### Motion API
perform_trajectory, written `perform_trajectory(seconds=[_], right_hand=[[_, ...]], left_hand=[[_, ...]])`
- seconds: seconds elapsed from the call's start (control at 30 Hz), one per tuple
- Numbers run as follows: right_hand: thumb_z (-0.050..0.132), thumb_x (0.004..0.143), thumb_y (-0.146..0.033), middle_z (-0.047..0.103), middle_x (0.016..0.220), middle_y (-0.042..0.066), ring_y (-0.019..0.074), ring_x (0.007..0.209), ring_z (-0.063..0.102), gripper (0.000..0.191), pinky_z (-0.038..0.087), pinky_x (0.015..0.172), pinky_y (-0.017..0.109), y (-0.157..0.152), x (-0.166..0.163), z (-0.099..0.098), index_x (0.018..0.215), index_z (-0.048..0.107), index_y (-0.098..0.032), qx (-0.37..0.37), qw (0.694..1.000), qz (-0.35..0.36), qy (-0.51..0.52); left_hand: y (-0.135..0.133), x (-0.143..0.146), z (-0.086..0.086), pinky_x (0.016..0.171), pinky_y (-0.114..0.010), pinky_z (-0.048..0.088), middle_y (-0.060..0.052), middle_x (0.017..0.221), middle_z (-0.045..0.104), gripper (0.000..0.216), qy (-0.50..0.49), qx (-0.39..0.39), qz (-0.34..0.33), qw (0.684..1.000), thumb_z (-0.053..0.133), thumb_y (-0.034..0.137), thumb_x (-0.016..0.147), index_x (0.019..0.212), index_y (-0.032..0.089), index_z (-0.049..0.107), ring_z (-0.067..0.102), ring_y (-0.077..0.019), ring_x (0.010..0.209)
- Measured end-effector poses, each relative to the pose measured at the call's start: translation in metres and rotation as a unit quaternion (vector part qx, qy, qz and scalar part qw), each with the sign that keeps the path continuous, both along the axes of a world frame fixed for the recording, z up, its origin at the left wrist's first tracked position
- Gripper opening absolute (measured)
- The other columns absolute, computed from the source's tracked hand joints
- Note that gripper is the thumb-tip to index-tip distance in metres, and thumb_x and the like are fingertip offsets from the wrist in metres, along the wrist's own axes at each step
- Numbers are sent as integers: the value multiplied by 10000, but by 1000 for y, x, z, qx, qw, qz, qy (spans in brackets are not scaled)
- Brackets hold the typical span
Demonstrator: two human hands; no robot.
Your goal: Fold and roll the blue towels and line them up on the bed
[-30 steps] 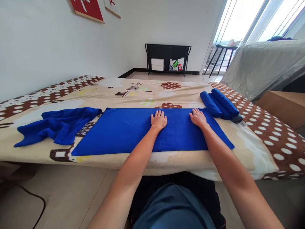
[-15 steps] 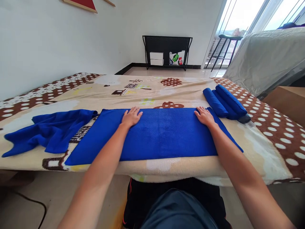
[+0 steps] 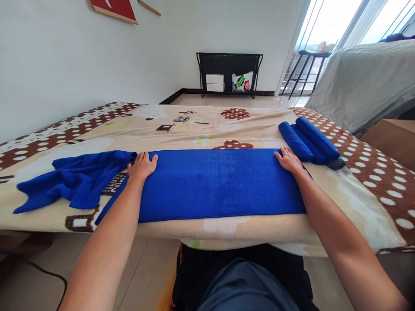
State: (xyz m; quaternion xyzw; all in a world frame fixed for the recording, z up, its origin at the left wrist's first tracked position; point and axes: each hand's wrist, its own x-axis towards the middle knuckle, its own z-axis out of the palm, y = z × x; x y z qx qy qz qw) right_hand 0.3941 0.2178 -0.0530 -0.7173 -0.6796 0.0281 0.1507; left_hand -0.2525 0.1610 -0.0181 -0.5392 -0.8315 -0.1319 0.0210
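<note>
Head view: flat blue towel lies spread just left of the rolled towels, right hand on the end nearest them, left hand on the farthest, grip released, palms flat; risk: uneven pressure could bunch it on the plush blanket.

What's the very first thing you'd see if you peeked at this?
A bright blue towel lies spread flat across the patterned blanket, with the left hand flat on its left end and the right hand on its right end. Two rolled blue towels sit just beyond the right hand, and a crumpled blue towel lies at the left.
</note>
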Motion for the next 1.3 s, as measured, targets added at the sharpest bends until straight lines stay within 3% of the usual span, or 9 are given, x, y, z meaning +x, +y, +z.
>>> perform_trajectory(seconds=[0.1,0.2,0.33,0.57,0.77,0.9,1.03,1.17,1.3], right_hand=[[240,1014,-548,282,1605,194,268,1517,235,738,186,1242,440,-11,-2,1,1544,314,-40,34,999,4,2],[235,1020,-532,262,1620,165,246,1525,212,717,158,1254,425,-29,-3,3,1555,300,-57,66,997,36,4],[281,1016,-527,346,1594,111,198,1502,283,664,208,1251,359,-61,4,2,1532,378,-122,61,993,105,7],[327,991,-549,411,1562,65,215,1479,337,625,252,1247,412,-122,42,-6,1493,458,-200,55,989,134,28],[306,994,-576,433,1548,49,210,1465,364,625,274,1244,417,-176,65,-15,1476,487,-222,86,988,128,27],[276,1008,-540,435,1546,52,216,1465,365,612,277,1240,446,-205,69,-23,1494,460,-219,110,987,121,-13],[256,1013,-468,432,1547,39,218,1468,359,580,297,1223,473,-232,64,-30,1516,425,-233,142,984,99,-40],[284,1001,-419,436,1544,14,224,1452,385,558,281,1223,486,-263,52,-38,1529,404,-281,197,978,59,-33],[312,997,-379,457,1531,6,238,1430,420,539,276,1221,491,-290,43,-47,1521,415,-309,249,968,22,12]], left_hand=[[-10,9,4,1180,-573,241,-167,1590,362,664,15,42,-14,999,246,495,985,1492,110,435,313,-308,1486],[-33,18,4,1213,-460,223,-117,1576,408,599,37,103,-69,992,270,426,989,1481,142,460,336,-234,1480],[-85,20,-6,1199,-418,276,-88,1540,465,594,37,56,-151,986,298,458,980,1455,173,511,392,-226,1452],[-164,11,-23,1200,-462,265,-5,1547,450,560,72,95,-77,990,287,520,985,1442,291,517,389,-203,1455],[-201,23,-31,1199,-391,277,99,1507,488,492,46,213,-63,974,304,453,975,1420,422,513,435,-153,1424],[-225,27,-49,1229,-393,216,131,1526,459,528,36,288,-64,955,282,400,970,1472,480,423,414,-149,1437],[-238,28,-66,1231,-452,205,169,1555,405,596,31,308,-27,950,283,405,926,1505,543,307,404,-189,1446],[-242,33,-78,1233,-465,189,129,1594,361,625,20,317,28,948,239,411,921,1540,504,249,340,-207,1481],[-250,37,-90,1209,-470,245,-51,1621,339,643,9,344,43,938,231,386,942,1573,277,296,281,-237,1507]])
